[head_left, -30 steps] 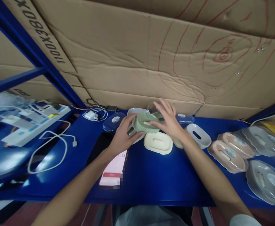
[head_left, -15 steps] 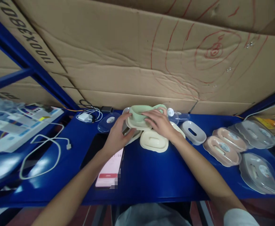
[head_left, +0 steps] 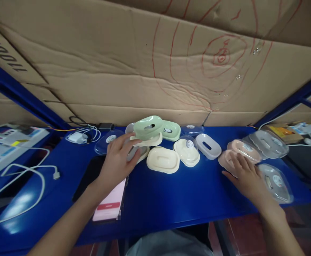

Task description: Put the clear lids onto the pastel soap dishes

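Note:
A pale green oval soap dish with a slot in its floor sits tilted on a cream oval tray. My left hand is at the left edge of that tray, thumb and fingers apart, fingertips close to or touching the rim. My right hand rests over a pink soap dish on the right, fingers spread, covering part of it. Another green dish stands behind the stack. In front lies a cream piece with a raised oblong middle.
A cream dish with a clear cover and a pale grey slotted dish lie between my hands. Clear-covered dishes stand far right. A phone lies under my left forearm. White cables and a power strip are left; cardboard walls the back.
My right hand has left the green dish and moved right onto the pink dish. My left hand stays by the cream tray. The view has swung to the right.

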Demonstrator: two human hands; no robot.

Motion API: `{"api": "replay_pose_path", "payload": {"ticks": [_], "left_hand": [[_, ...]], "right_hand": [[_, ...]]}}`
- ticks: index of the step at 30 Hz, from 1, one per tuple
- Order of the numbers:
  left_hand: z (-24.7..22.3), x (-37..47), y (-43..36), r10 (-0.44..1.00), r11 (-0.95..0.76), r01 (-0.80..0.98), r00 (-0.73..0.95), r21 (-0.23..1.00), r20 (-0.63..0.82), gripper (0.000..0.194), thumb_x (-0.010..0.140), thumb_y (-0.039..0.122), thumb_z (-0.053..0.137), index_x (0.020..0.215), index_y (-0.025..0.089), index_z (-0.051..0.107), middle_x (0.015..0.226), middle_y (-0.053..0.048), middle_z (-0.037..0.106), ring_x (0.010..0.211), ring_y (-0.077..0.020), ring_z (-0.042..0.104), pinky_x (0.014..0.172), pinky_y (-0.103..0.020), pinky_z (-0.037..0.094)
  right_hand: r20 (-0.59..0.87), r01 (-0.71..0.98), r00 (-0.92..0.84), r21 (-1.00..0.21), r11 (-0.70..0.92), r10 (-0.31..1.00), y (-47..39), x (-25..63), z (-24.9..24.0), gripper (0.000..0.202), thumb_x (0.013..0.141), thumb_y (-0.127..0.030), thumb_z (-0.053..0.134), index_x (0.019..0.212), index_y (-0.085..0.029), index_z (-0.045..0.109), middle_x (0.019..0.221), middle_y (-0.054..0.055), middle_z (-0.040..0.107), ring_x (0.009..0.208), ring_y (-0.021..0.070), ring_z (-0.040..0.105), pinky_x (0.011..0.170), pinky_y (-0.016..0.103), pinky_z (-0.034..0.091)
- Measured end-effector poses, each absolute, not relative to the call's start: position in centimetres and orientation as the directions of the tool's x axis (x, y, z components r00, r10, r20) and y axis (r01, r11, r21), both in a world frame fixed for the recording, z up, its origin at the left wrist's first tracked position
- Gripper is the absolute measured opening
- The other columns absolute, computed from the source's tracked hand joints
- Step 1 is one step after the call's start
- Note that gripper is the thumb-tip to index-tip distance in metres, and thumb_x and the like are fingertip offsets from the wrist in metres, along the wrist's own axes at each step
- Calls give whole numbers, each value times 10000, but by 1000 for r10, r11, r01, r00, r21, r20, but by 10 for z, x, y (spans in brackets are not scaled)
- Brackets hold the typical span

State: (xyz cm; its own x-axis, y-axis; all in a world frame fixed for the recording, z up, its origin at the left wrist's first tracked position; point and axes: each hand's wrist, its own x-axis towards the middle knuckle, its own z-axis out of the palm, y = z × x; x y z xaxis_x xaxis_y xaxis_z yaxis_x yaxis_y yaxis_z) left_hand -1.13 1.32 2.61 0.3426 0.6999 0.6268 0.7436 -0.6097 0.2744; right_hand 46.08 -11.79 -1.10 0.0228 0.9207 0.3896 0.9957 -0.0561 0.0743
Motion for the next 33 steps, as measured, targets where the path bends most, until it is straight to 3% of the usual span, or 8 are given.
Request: {"api": "replay_pose_path", "payload": {"ticks": [6,11,13,20,24,27,30,33], "left_hand": [[34,33,-45,625,-764,601,599,233,501,235,1079,306,585,1281,248,689,1396,-122,686,1274,-330,663,1080,-550,551],[4,128,-122,571,-821,479,701,310,427,382,1053,425,620,1381,233,664,1470,-157,635,1279,-324,649,1055,-493,579],[-12,171,-143,544,-839,491,734,235,407,456,1049,392,627,1477,239,603,1587,-146,546,1413,-351,566,1144,-523,509],[-32,215,-140,570,-803,588,711,97,412,417,1076,316,612,1443,117,605,1432,-160,649,1273,-325,626,1146,-510,428],[-29,190,-114,515,-854,488,745,179,424,394,1023,495,724,1266,188,676,1219,-68,714,1178,-253,648,1082,-436,450],[-24,182,-103,455,-885,449,784,121,421,417,988,550,754,1197,195,686,1032,-26,707,1018,-229,668,988,-415,474],[-11,185,-97,400,-898,440,804,12,441,347,1058,471,677,1204,156,683,996,-54,702,925,-243,662,934,-446,481],[10,191,-72,353,-910,415,806,-28,476,314,1119,349,561,1351,151,638,1101,-92,722,1003,-267,670,933,-460,477]], "right_hand": [[247,971,-163,-129,199,955,-138,475,-14,664,1015,-560,602,1640,-425,420,1663,80,519,1535,396,485,1211,674,421],[126,859,-232,-438,264,965,-127,465,10,688,963,-590,709,1599,-432,500,1656,84,519,1511,368,526,1189,583,510],[142,786,-316,-514,343,938,-112,454,22,692,970,-576,716,1605,-412,496,1657,85,519,1518,351,523,1200,554,510],[358,869,-305,-275,412,883,-30,421,33,652,1035,-577,615,1629,-350,469,1747,103,391,1653,384,280,1303,695,255],[441,911,-244,-201,360,864,-44,445,22,565,1079,-532,543,1608,-343,487,1737,96,410,1626,349,352,1295,635,305],[485,985,-62,-111,132,873,-66,489,6,570,1065,-594,515,1550,-300,560,1694,140,465,1572,418,420,1241,698,335],[445,997,68,-51,-50,893,-76,532,-10,644,1030,-646,507,1551,-272,561,1590,174,576,1478,454,517,1155,723,413],[376,1000,16,-31,-5,927,-77,551,-16,589,1039,-588,498,1524,-267,592,1527,149,636,1406,414,584,1114,650,480]]}}
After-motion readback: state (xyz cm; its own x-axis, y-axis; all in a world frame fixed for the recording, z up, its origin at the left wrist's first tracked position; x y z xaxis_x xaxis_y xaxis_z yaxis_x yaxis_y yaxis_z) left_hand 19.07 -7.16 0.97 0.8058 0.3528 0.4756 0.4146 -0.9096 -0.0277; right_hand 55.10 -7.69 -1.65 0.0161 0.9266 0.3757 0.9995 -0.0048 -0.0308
